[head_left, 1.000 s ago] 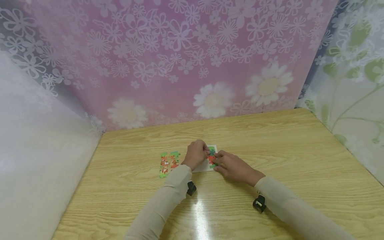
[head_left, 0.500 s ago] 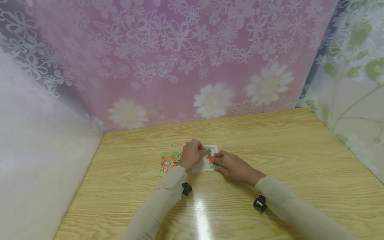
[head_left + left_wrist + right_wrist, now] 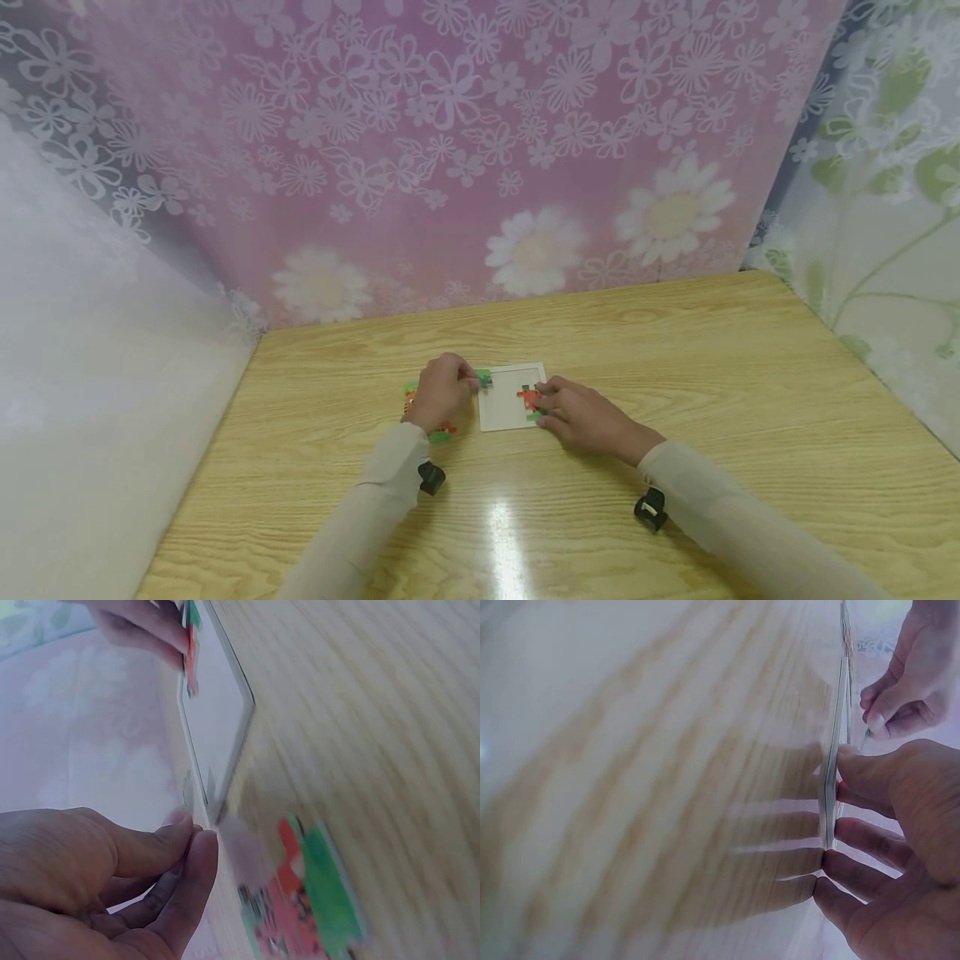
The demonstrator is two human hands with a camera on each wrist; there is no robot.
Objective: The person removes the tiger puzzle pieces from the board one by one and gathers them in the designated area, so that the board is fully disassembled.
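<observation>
Between thumb and fingertips, my left hand (image 3: 441, 393) pinches a green jigsaw piece (image 3: 485, 379) at the upper left corner of a white puzzle tray (image 3: 497, 410). In the left wrist view the pinched piece is mostly hidden by the fingers. My right hand (image 3: 585, 418) rests at the tray's right edge, its fingers touching an orange-and-green jigsaw piece (image 3: 531, 400) that lies inside. The right wrist view shows thumb and spread fingers against the tray's edge (image 3: 829, 780). Partly covered by my left hand are other jigsaw pieces (image 3: 307, 900) with an orange animal picture.
Both hands work over a wooden table (image 3: 600, 533). A pink flowered curtain (image 3: 420, 233) hangs behind the far edge, with pale curtains (image 3: 97, 400) at the sides. The loose jigsaw pieces lie just left of the tray.
My left hand has carried the green jigsaw piece leftward, from the tray's upper right corner to its upper left, passing over the loose pieces' side. The right hand has stayed in place.
</observation>
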